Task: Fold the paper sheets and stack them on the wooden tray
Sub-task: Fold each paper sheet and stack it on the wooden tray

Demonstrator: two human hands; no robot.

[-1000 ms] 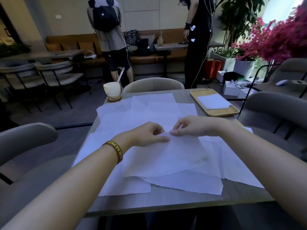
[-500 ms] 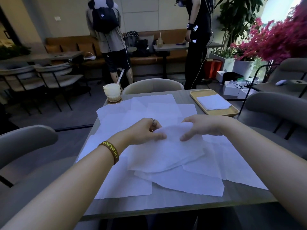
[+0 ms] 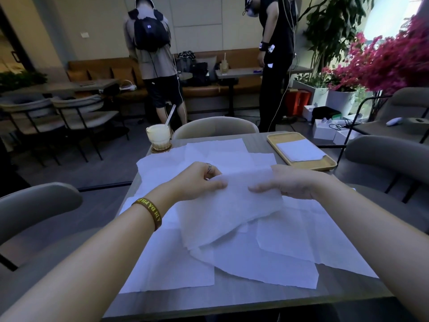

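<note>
Both hands pinch one paper sheet (image 3: 227,212) by its far edge, left hand (image 3: 197,180) and right hand (image 3: 292,182) clamped, lifted above several loose sheets (image 3: 290,235). Beyond it, one wooden tray (image 3: 325,164) holds one folded sheet (image 3: 300,149).

Matt, slightly fibrous paper sheets (image 3: 229,212); smooth pale wooden tray (image 3: 276,138); perhaps laminate table (image 3: 232,300).

Dim interior, bright right-side daylight, wide-angle edge distortion.
</note>
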